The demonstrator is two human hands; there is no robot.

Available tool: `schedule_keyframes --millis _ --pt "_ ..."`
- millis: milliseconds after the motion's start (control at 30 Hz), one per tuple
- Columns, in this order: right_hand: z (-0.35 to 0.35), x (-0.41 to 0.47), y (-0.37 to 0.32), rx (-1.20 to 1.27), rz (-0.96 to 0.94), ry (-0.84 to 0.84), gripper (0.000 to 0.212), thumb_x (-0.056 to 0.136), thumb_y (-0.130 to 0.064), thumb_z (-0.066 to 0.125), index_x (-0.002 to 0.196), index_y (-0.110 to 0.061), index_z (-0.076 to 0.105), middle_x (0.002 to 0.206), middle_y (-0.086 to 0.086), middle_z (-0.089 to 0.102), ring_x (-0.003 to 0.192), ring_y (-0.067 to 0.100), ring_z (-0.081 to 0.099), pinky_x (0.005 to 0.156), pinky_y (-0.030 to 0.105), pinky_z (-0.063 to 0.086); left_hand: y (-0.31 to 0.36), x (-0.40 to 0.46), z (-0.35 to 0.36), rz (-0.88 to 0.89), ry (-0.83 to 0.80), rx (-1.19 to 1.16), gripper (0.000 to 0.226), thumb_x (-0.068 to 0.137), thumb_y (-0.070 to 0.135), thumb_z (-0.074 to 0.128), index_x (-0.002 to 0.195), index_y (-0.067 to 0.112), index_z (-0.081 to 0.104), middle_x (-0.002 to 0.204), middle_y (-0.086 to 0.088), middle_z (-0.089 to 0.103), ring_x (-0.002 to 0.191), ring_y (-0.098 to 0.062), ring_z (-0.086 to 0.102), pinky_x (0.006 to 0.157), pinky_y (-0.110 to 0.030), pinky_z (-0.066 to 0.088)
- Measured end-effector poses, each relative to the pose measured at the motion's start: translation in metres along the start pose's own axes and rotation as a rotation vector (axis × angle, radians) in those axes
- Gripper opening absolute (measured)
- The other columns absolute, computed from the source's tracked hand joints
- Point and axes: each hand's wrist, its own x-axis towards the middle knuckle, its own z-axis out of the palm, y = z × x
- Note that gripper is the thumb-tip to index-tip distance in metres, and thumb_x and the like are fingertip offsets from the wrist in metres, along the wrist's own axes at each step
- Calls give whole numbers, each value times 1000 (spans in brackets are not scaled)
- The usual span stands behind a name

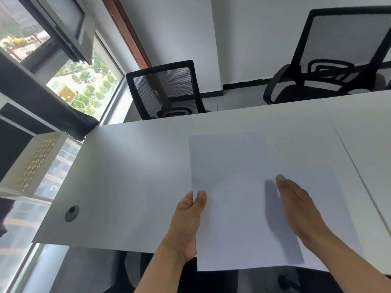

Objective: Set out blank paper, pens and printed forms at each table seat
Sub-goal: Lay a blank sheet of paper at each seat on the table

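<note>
White sheets of blank paper [243,187] fill the lower centre of the frame, held just over the near edge of the pale table [131,176]. The left hand [188,220] pinches the stack's left edge, thumb on top and fingers underneath. The right hand [300,210] lies flat, fingers straight and together, on or just above the top sheet; its shadow falls on the paper to its left, so whether it truly touches is hard to tell. How many sheets there are cannot be told, though a second edge shows offset toward the lower right.

No pens or printed forms are in view, and no other seat shows paper laid out, so the job looks to be at its start: the paper step, at this near seat. Two black mesh chairs, one [167,92] at upper centre and one [338,56] at upper right, mark the seats across the table. A round cable hole [72,213] sits at the lower left of the tabletop.

The next move probably calls for the flat hand to slide or peel off the top sheet while the pinch keeps the rest back, then to lay that sheet square in front of a seat.
</note>
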Motion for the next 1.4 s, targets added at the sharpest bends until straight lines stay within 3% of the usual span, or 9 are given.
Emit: schedule_keyframes --millis 67,100,133,167,200,267,433,833,1400 --pt "11 -1 -6 -48 -40 -29 62 106 -67 43 124 -12 64 147 -9 50 112 16 65 106 47 46 5 -4 -6 10 13 -5 31 114 35 54 131 27 78 133 -11 78 123 -39 75 108 -67 56" --pt "15 -5 -11 -67 -61 -34 45 104 -66 48 90 -24 38 111 -16 19 76 12 37 93 48 49 7 -6 -10 16 20 -7 31 114 36 55 132 26 78 133 -11 78 123 -39 75 109 -67 55" --pt "21 -8 -15 -88 -67 -21 56 104 -61 53 132 -20 26 106 -14 18 93 11 14 82 46 49 10 -10 -15 23 24 -7 31 114 36 55 132 26 78 134 -11 78 123 -39 75 110 -68 55" --pt "24 -11 -19 -90 -70 -17 50 104 -54 57 89 -7 50 90 -10 24 77 13 20 71 42 43 11 -12 -18 28 28 -6 32 114 36 55 133 25 77 134 -11 78 123 -38 75 110 -67 55" --pt "28 -12 -19 -70 -84 8 50 104 -48 60 84 -18 26 84 -7 28 71 15 24 65 39 36 13 -14 -22 33 29 -5 32 114 36 54 134 25 77 133 -11 78 123 -38 75 110 -67 55" --pt "33 -17 -20 -21 -99 41 44 103 -42 65 80 -15 37 72 -2 35 63 17 32 60 37 31 16 -19 -27 38 26 -6 33 114 36 54 135 24 76 133 -11 78 122 -38 75 108 -66 56" --pt "49 -33 -20 17 -116 61 29 101 -39 69 87 -15 62 67 -5 53 59 16 45 59 37 40 23 -28 -47 44 9 -17 33 114 34 54 136 23 75 133 -13 78 120 -39 76 101 -60 62" --pt "110 -64 -28 -6 -141 64 27 104 -41 67 90 -17 65 77 5 66 62 16 52 58 36 44 31 -39 -117 44 12 -14 36 113 34 54 139 18 72 134 -15 77 122 -41 75 104 -62 59" --pt "184 -83 -29 117 -60 80 52 107 -30 65 69 -21 29 61 -7 25 58 17 21 58 32 20 36 -27 -203 10 -7 -10 40 111 37 57 140 11 70 136 -20 75 124 -45 73 105 -63 58"
